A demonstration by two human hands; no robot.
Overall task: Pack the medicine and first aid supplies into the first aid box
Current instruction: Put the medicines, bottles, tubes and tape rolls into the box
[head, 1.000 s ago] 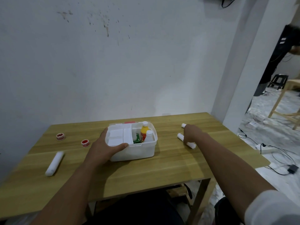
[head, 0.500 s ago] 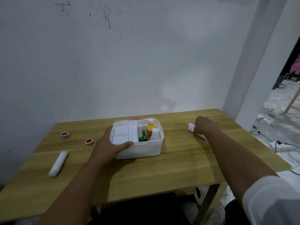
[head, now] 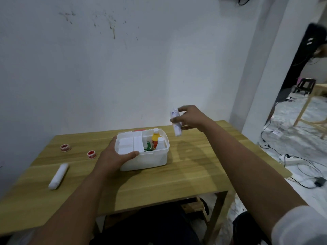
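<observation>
The white first aid box [head: 146, 160] stands open on the wooden table [head: 185, 175]. Inside it are a yellow bottle [head: 155, 138], a small white bottle [head: 160, 142] and a green packet [head: 147, 146]; a white divider tray fills its left half. My left hand [head: 115, 156] grips the box's near left corner. My right hand [head: 190, 118] is raised above and to the right of the box, closed on white bandage rolls [head: 176, 123]. Their number is blurred.
On the left of the table lie a white bandage roll [head: 58, 175] and two red-and-white tape rolls [head: 65, 147] [head: 92, 154]. A wall stands close behind the table. Cables and a power strip [head: 290, 160] lie on the floor to the right.
My right hand has lifted the white rolls off the table's right side and carried them up and left toward the box. My left hand has stayed on the box.
</observation>
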